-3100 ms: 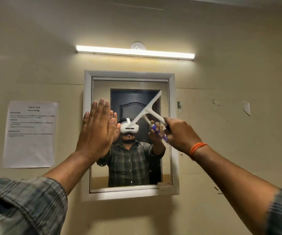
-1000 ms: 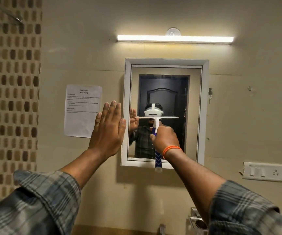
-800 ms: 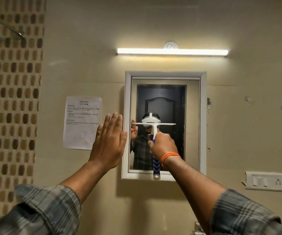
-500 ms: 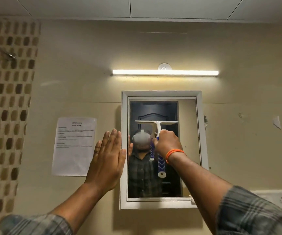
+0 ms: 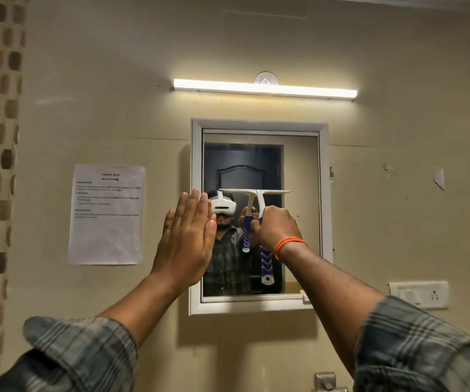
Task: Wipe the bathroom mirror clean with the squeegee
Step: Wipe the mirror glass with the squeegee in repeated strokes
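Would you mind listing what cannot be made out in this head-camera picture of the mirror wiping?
- Printed sheet on the wall: its text is too small and blurred to read.
- Squeegee handle: its middle is hidden inside the right hand.
- Mirror left edge: partly covered by the flat left hand; actual contact cannot be told.
- Metal fitting below: cut off by the bottom edge.
- Smears on the glass: none discernible.

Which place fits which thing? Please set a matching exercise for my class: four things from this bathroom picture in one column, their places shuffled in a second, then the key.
Things
1. squeegee
2. tube light
3. paper notice
4. switch plate

Places
A. wall left of the mirror
B. wall lower right of the mirror
C. in the right hand
D. above the mirror

Pairs: 1-C, 2-D, 3-A, 4-B
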